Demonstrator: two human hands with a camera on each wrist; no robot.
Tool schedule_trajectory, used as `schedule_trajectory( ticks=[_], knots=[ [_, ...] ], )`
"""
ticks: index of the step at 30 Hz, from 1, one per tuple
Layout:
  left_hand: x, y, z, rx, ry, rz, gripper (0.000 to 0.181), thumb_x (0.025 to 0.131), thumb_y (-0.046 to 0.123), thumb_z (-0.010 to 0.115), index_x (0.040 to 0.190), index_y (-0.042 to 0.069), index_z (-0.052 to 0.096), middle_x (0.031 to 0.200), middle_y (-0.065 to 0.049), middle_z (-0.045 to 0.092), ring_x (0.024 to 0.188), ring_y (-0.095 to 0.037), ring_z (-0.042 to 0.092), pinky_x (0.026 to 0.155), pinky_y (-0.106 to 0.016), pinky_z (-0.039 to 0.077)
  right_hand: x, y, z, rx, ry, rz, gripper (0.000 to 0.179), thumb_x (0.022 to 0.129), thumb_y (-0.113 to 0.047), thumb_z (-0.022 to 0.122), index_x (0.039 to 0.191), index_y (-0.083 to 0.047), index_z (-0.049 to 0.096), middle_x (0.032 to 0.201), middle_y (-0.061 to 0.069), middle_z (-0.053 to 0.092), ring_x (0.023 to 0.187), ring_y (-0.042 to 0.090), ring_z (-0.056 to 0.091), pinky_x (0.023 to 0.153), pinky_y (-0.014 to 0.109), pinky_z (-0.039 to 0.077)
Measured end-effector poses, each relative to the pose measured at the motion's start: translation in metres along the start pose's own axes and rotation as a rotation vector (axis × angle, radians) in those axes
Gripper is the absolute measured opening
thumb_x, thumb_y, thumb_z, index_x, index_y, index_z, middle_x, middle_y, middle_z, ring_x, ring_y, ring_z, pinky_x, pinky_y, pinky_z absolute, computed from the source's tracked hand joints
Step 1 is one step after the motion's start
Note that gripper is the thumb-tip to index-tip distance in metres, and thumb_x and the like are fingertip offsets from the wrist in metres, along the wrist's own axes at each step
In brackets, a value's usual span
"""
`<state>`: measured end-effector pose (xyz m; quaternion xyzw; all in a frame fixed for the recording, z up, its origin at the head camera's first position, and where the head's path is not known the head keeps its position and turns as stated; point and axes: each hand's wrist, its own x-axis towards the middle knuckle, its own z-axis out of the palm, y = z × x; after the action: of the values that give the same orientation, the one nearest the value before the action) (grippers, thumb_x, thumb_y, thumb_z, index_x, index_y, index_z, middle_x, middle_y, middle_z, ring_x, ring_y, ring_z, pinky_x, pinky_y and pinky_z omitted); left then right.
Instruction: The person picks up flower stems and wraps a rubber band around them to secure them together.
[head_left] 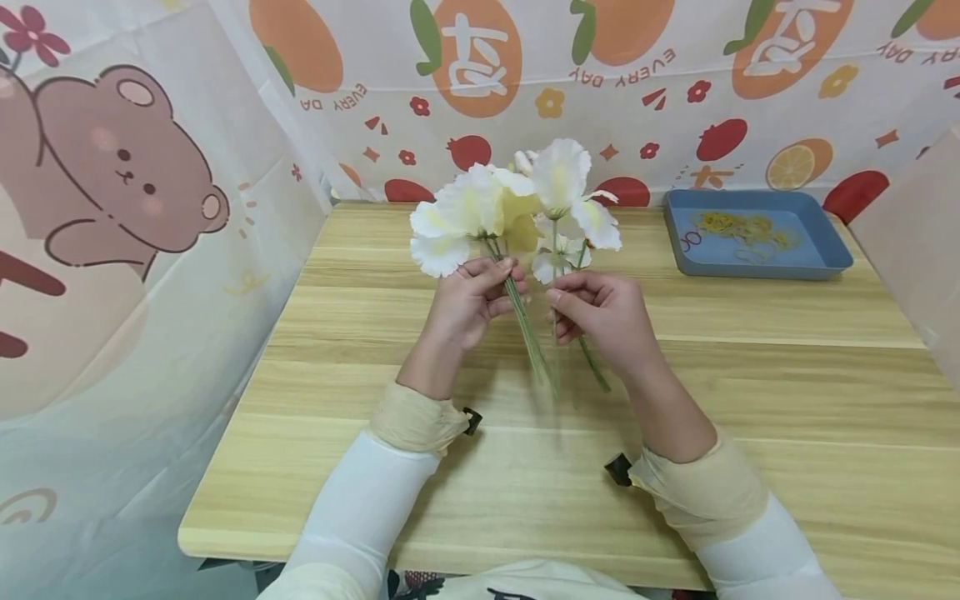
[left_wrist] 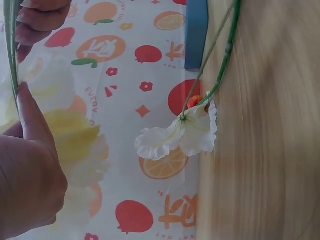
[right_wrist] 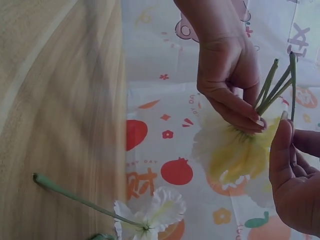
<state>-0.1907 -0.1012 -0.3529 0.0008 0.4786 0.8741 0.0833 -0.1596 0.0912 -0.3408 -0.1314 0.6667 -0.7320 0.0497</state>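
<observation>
My left hand (head_left: 476,296) grips the green stems (head_left: 528,333) of several white and yellow artificial flowers (head_left: 468,208) just below their heads. Close beside it, my right hand (head_left: 600,317) pinches the stem of one white flower (head_left: 558,175) between thumb and fingers. In the right wrist view the left hand (right_wrist: 230,85) is around the bunched stems, and the right hand's fingertips (right_wrist: 285,127) are at a single stem. Behind the hands another white flower (left_wrist: 195,135) lies on the table, a small orange piece (left_wrist: 195,101) beside it.
A blue tray (head_left: 765,268) with yellow rubber bands (head_left: 720,222) stands at the back right of the wooden table (head_left: 337,350). A fruit-printed cloth (head_left: 547,58) hangs behind the table, and a bear-printed sheet (head_left: 247,150) hangs at the left.
</observation>
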Motion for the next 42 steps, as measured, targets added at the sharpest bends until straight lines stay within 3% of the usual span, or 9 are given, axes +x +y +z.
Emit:
schedule_trajectory(
  ticks=[11, 20, 25, 29, 33, 36, 38, 42],
  knots=[
    [-0.004, -0.005, 0.005, 0.197, -0.03, 0.085, 0.017, 0.096, 0.003, 0.061, 0.082, 0.008, 0.07, 0.076, -0.003, 0.071, 0.07, -0.013, 0.071, 0.061, -0.027, 0.063, 0.001, 0.005, 0.006, -0.115, -0.048, 0.012, 0.017, 0.094, -0.007, 0.066, 0.101, 0.009, 0.066, 0.069, 0.009, 0.065, 0.052, 0.012, 0.057, 0.047, 0.027, 0.057],
    [-0.005, -0.006, 0.008, 0.298, -0.001, 0.145, 0.006, 0.094, 0.003, 0.064, 0.094, 0.0, 0.069, 0.076, -0.002, 0.071, 0.073, -0.013, 0.071, 0.059, -0.028, 0.063, 0.004, 0.012, 0.009, -0.223, -0.039, -0.047, 0.015, 0.095, -0.009, 0.065, 0.095, 0.006, 0.069, 0.064, 0.011, 0.061, 0.049, 0.015, 0.053, 0.043, 0.031, 0.053],
    [-0.005, -0.006, 0.009, 0.308, 0.031, 0.147, 0.009, 0.094, 0.002, 0.065, 0.086, 0.004, 0.071, 0.077, -0.002, 0.07, 0.075, -0.013, 0.07, 0.059, -0.028, 0.063, 0.004, 0.018, 0.014, -0.367, -0.034, -0.07, 0.014, 0.095, -0.012, 0.066, 0.094, 0.0, 0.072, 0.063, 0.01, 0.06, 0.05, 0.015, 0.053, 0.042, 0.028, 0.05],
    [-0.006, -0.006, 0.009, 0.334, 0.054, 0.155, 0.008, 0.093, 0.001, 0.064, 0.094, -0.004, 0.07, 0.081, 0.0, 0.07, 0.079, -0.012, 0.069, 0.059, -0.028, 0.063, 0.003, 0.023, 0.017, -0.467, -0.032, -0.14, 0.012, 0.096, -0.013, 0.066, 0.096, -0.003, 0.073, 0.062, 0.007, 0.06, 0.049, 0.014, 0.052, 0.042, 0.023, 0.045],
    [-0.005, -0.007, 0.01, 0.342, 0.052, 0.14, 0.018, 0.094, 0.003, 0.064, 0.105, -0.011, 0.066, 0.084, 0.0, 0.07, 0.083, -0.012, 0.069, 0.064, -0.03, 0.064, 0.002, 0.022, 0.017, -0.464, -0.013, -0.109, 0.015, 0.096, -0.015, 0.065, 0.098, -0.004, 0.073, 0.064, 0.008, 0.062, 0.051, 0.022, 0.056, 0.044, 0.024, 0.048],
    [-0.005, -0.008, 0.01, 0.33, 0.048, 0.107, 0.011, 0.095, 0.005, 0.064, 0.099, -0.004, 0.068, 0.084, 0.0, 0.07, 0.085, -0.012, 0.069, 0.067, -0.029, 0.064, 0.002, 0.021, 0.016, -0.432, -0.012, -0.052, 0.017, 0.097, -0.017, 0.065, 0.098, -0.002, 0.073, 0.067, 0.011, 0.064, 0.056, 0.032, 0.059, 0.046, 0.025, 0.052],
    [-0.005, -0.008, 0.009, 0.312, 0.039, 0.12, 0.005, 0.094, 0.005, 0.065, 0.094, 0.0, 0.067, 0.085, -0.001, 0.07, 0.084, -0.013, 0.07, 0.065, -0.03, 0.064, 0.003, 0.021, 0.015, -0.421, -0.015, -0.037, 0.018, 0.097, -0.018, 0.065, 0.098, -0.002, 0.073, 0.069, 0.013, 0.065, 0.058, 0.037, 0.06, 0.047, 0.026, 0.053],
    [-0.005, -0.009, 0.007, 0.282, -0.023, 0.18, 0.007, 0.093, 0.0, 0.065, 0.1, -0.001, 0.065, 0.088, -0.004, 0.073, 0.083, -0.018, 0.073, 0.066, -0.037, 0.064, 0.003, 0.02, 0.013, -0.444, -0.034, -0.049, 0.018, 0.097, -0.017, 0.065, 0.096, -0.001, 0.074, 0.068, 0.013, 0.064, 0.055, 0.027, 0.057, 0.046, 0.024, 0.051]
  ],
)
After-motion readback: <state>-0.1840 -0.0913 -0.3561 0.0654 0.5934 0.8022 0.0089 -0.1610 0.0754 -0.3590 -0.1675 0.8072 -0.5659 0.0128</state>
